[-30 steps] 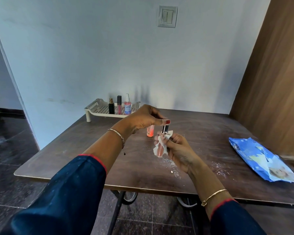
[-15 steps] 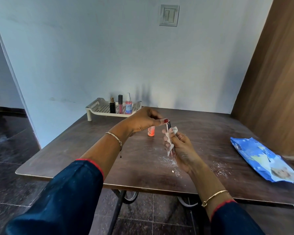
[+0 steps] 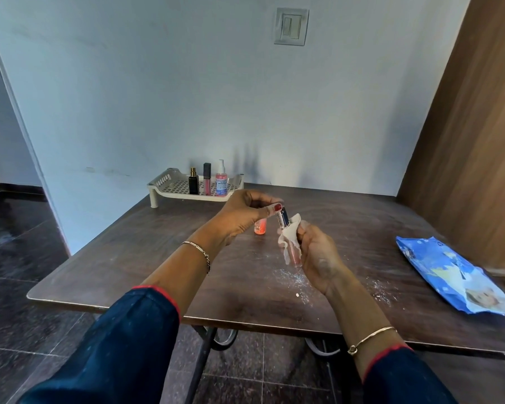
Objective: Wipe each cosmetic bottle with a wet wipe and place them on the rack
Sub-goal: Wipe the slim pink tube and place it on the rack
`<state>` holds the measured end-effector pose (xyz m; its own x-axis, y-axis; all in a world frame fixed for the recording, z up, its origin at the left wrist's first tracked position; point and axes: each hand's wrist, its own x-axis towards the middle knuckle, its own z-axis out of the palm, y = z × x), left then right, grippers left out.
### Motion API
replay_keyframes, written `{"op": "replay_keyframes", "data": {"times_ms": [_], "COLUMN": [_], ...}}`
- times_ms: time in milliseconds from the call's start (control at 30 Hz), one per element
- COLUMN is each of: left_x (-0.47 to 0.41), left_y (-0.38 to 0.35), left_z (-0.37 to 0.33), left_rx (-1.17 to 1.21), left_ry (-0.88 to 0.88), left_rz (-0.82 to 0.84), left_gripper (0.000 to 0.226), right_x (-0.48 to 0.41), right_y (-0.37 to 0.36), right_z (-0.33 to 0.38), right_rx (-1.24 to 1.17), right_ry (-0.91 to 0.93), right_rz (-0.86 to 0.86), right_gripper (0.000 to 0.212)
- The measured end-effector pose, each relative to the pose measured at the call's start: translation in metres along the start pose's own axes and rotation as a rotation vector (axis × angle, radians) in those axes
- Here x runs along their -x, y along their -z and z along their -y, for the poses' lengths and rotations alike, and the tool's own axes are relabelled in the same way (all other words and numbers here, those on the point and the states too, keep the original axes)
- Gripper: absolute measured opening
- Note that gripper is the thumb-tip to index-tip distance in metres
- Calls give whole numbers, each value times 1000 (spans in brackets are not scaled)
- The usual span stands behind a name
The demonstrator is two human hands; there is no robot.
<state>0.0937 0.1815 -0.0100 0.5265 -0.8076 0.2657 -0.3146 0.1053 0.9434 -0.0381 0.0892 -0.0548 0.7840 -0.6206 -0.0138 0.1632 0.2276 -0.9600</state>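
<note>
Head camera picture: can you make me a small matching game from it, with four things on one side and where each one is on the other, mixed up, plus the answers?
Things:
1. black bottle
2. orange bottle
3. blue wipes pack
4. wet wipe

Places:
a. in the right hand, wrapped round the tube
b. standing on the rack
c. lying at the right of the table
d. standing on the table just beyond the left hand

Pairs: 1-b, 2-d, 3-c, 4-a.
</note>
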Motion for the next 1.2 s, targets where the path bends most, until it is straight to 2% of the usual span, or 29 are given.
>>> {"op": "replay_keyframes", "data": {"times_ms": [133, 333, 433, 633, 833, 933, 1067, 1200], "left_x": [0, -4, -4, -4, -2, 2, 5, 5], "left_y": [-6, -24, -31, -37, -32, -30, -31, -27], "left_z": [-1, -6, -11, -7, -8, -9, -9, -5], "left_rx": [-115, -437, -550, -537, -506, -471, -441, -356], "left_ry": [-15, -45, -94, -83, -19, -45, -80, -105], "left_rz": [-39, -170, -209, -243, -97, -48, -32, 7], "left_gripper": [15, 8, 12, 14, 18, 17, 18, 18], "right_x": [-3, -4, -1, 9, 6, 2, 0, 3], "right_y": [-4, -11, -13, -19, -17, -17, -15, -8], "right_z": [3, 2, -1, -6, -6, -6, -4, -3], "right_rx": [-95, -213, -277, -255, -265, -317, -338, -339], "right_ry": [6, 122, 152, 90, 43, 46, 11, -61], "right_rz": [-79, -167, -151, -138, -177, -169, -179, -88], "right_gripper": [32, 10, 14, 19, 22, 30, 29, 27]}}
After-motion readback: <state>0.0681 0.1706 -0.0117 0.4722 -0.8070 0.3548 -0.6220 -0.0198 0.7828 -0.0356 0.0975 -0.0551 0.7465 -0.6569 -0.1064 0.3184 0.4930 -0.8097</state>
